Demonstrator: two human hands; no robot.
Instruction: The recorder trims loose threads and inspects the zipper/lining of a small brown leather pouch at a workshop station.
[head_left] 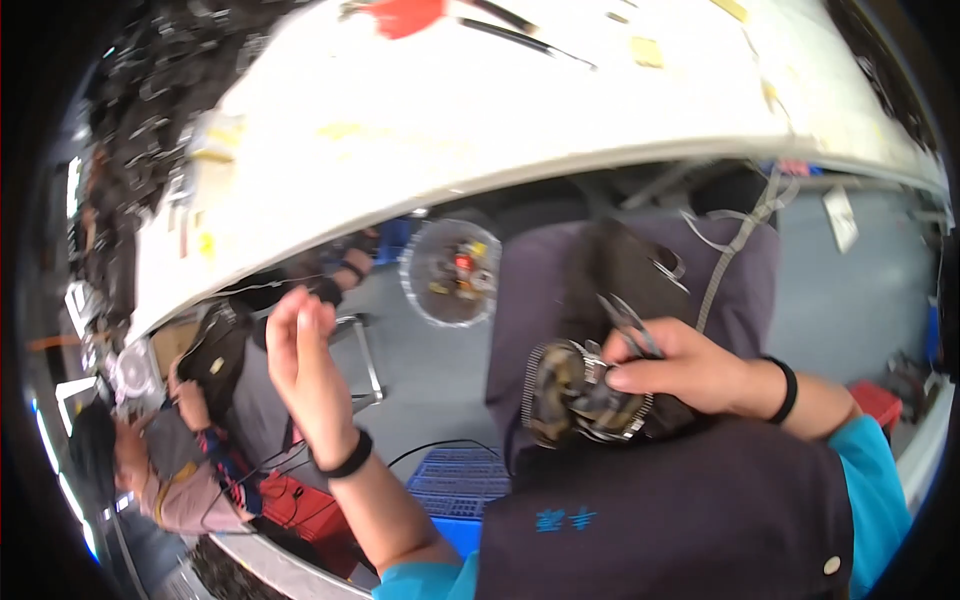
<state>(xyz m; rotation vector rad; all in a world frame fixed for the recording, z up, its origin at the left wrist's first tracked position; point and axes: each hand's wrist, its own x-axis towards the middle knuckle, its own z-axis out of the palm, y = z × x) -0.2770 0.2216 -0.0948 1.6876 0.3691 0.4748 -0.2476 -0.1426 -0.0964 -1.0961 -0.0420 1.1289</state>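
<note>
A pair of metal thread snips (630, 325) is in my right hand (685, 368), blades pointing up and away from me. That hand rests at the edge of a camouflage fabric piece with zips (560, 395), bunched on my lap. Dark cloth (625, 265) lies just beyond it, a small metal piece at its side. Out to the left, away from the cloth, I hold up my left hand (308, 360). Its fingers are drawn together near the tips; anything thin between them is too small to make out.
A white table (420, 130) curves across the far side, with black-handled tools (525, 40) on it. Below its edge stands a clear-lined bin (450, 275) of scraps. A blue crate (458, 485) is at lower left. Another person (180, 470) sits further left, handling a dark bag (215, 355).
</note>
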